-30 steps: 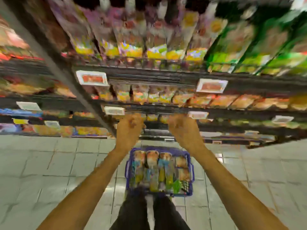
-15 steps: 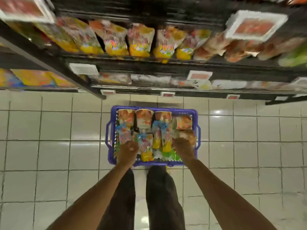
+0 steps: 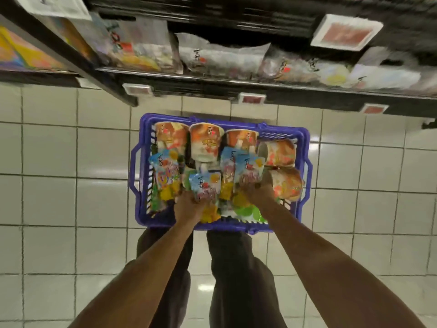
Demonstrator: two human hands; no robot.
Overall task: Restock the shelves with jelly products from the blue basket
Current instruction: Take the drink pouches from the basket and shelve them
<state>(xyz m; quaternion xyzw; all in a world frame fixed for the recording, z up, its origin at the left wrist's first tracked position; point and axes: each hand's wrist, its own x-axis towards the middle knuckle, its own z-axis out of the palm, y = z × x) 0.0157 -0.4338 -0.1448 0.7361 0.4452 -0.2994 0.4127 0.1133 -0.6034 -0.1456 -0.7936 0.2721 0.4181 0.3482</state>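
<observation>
The blue basket (image 3: 305, 162) stands on the tiled floor below the shelves, packed with jelly products. Orange-labelled jelly packs (image 3: 205, 143) fill its far side and right side. Light-blue jelly pouches (image 3: 165, 171) lie in the middle and left. My left hand (image 3: 188, 205) grips the lower part of one light-blue pouch (image 3: 205, 185) near the basket's front. My right hand (image 3: 256, 192) grips another light-blue pouch (image 3: 249, 171) just to the right. Both pouches still sit among the others in the basket.
A low black shelf (image 3: 236, 87) with pale bagged goods (image 3: 222, 58) and price tags (image 3: 251, 99) runs across the top, just beyond the basket. A shelf post (image 3: 78, 58) slants down at the left. My legs (image 3: 227, 268) stand right behind the basket.
My hands dropped from the shelf level down into the basket and my view tilted down. Each hand has closed on a light-blue pouch.
</observation>
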